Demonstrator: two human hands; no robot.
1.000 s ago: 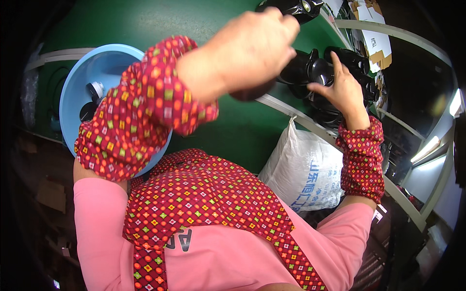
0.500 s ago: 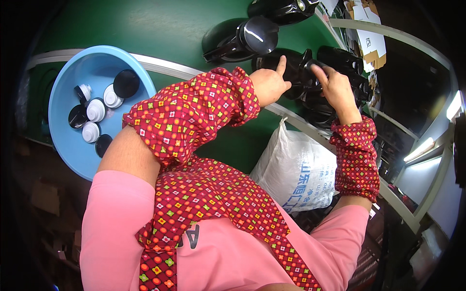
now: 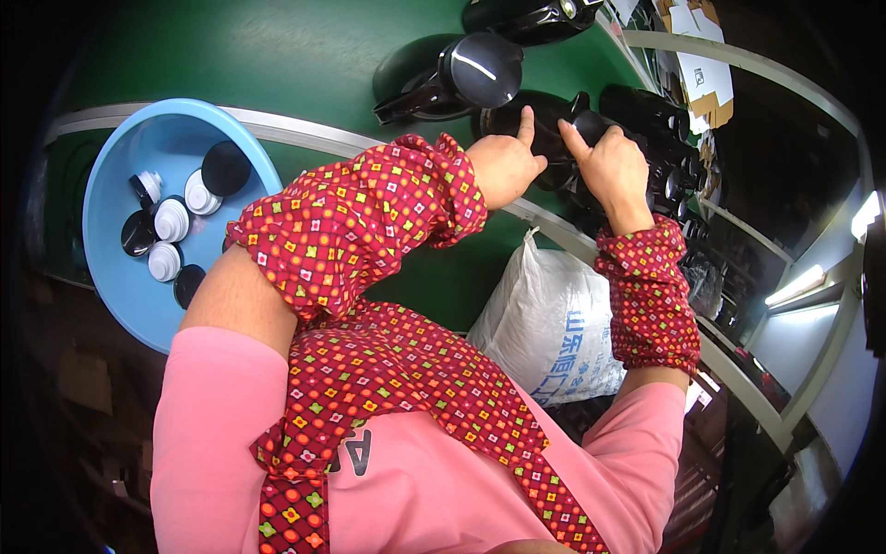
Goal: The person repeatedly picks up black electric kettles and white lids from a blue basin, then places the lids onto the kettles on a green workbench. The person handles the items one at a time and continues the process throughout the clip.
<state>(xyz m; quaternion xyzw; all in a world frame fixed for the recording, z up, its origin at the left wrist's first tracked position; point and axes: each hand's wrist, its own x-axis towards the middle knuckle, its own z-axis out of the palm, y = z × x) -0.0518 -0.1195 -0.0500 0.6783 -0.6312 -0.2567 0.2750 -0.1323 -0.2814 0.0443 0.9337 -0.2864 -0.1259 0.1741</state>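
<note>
Head view: left hand (image 3: 506, 168) and right hand (image 3: 611, 171) both grip a black kettle (image 3: 544, 129) on green belt (image 3: 277, 55); blue basin (image 3: 120, 286) of caps sits left.

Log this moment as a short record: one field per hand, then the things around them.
Left hand: left hand rests on a black glossy container on the green work surface, index finger pointing up.
Right hand: right hand grips the same container at its right side.
Grasp: neither hand's fingers can be seen fully closed.
Nearby: another black container with round lid lies behind the hands.
Basin: blue basin at the left holds black and white caps.
Below: white printed sack under the surface's edge.
</note>
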